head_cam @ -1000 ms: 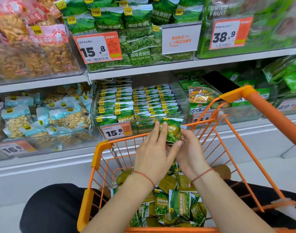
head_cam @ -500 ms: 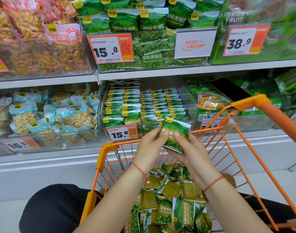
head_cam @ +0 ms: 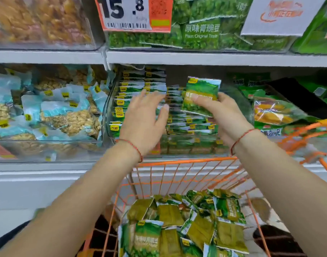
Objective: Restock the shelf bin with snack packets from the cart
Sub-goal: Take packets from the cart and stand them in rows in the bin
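While your right hand [head_cam: 227, 115] pinches one green packet [head_cam: 200, 97] upright over the bin [head_cam: 110, 101], thumb across its face, your left hand [head_cam: 144, 119] hovers flat and holds nothing, fingers spread over the left rows [head_cam: 133, 93]; that loose pinch near the packet's lower half could let it tip or slip back toward the cart [head_cam: 186, 160]; a careless left sweep could topple the standing rows; more packets lie heaped in the cart below.

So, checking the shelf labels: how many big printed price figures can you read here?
1: the 15.8 tag on the upper shelf's green pea bin. Orange tags at far left and behind the left hand show no readable figures.
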Demonstrator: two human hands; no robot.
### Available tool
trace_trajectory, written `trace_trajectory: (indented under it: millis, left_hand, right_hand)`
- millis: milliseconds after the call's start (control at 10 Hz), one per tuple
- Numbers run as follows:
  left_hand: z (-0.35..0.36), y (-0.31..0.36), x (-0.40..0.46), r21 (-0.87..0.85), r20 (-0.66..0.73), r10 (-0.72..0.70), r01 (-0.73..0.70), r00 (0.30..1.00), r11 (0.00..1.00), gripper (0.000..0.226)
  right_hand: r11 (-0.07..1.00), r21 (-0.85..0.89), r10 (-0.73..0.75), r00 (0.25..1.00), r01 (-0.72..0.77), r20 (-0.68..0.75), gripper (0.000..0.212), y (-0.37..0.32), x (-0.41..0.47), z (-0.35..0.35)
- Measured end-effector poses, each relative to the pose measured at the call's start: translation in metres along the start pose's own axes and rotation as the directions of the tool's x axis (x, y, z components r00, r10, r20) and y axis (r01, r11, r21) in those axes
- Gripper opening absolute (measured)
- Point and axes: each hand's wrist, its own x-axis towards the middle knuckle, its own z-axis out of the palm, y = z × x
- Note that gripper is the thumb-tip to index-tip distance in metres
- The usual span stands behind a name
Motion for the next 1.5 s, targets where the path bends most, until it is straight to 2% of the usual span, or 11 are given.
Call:
trace_trajectory:
  millis: [100,200,300,400,500,700,800,900,1100,1300,1500]
  left_hand:
    - [0.011,-0.03,0.023,0.301,0.042,0.011,-0.023,0.999,0.953,0.065]
    - [0.024,-0.045,0.035,0.339,0.044,0.007,-0.022,0.999,0.94,0.067]
    - [0.029,-0.05,0.037,0.345,0.003,0.053,-0.051,0.999,0.937,0.059]
    - [0.028,-0.052,0.04,0.33,0.009,0.052,-0.052,0.999,0.943,0.057]
    - [0.029,-0.053,0.042,0.342,0.004,0.058,-0.055,0.998,0.938,0.056]
    - [0.031,-0.054,0.041,0.349,-0.019,0.062,-0.052,0.998,0.936,0.054]
    - [0.031,-0.054,0.04,0.343,-0.031,0.066,-0.051,0.997,0.938,0.053]
    - [0.031,-0.053,0.039,0.341,-0.048,0.069,-0.048,0.997,0.939,0.054]
    - [0.032,-0.052,0.038,0.346,-0.073,0.081,-0.051,0.994,0.937,0.053]
    - [0.033,-0.053,0.039,0.335,-0.074,0.084,-0.055,0.994,0.94,0.052]
    - [0.032,-0.052,0.038,0.334,-0.063,0.078,-0.053,0.995,0.941,0.052]
  right_hand:
    - [1.0,-0.024,0.016,0.999,-0.015,0.042,0.064,0.008,0.045,0.004]
    - [0.996,-0.085,0.033,0.999,-0.031,0.011,0.102,0.015,0.08,0.017]
    - [0.992,-0.122,0.03,0.999,-0.032,-0.019,0.097,0.025,0.114,0.028]
    - [0.99,-0.133,0.029,0.997,-0.039,-0.074,0.068,0.026,0.139,0.037]
    - [0.993,-0.114,-0.027,0.994,0.014,-0.11,0.066,0.029,0.162,0.049]
    - [0.94,-0.321,0.106,0.993,-0.117,-0.052,0.009,0.035,0.189,0.062]
    - [0.889,-0.457,-0.043,0.984,-0.042,-0.173,0.047,0.04,0.188,0.06]
    - [0.869,-0.495,-0.119,0.966,-0.011,-0.23,0.048,0.043,0.184,0.059]
    - [0.85,-0.522,-0.141,0.984,0.062,-0.113,0.048,0.039,0.174,0.069]
    - [0.823,-0.565,-0.171,0.974,0.059,-0.147,0.052,0.041,0.176,0.066]
    - [0.636,-0.77,-0.166,0.983,0.045,-0.079,0.052,0.042,0.178,0.067]
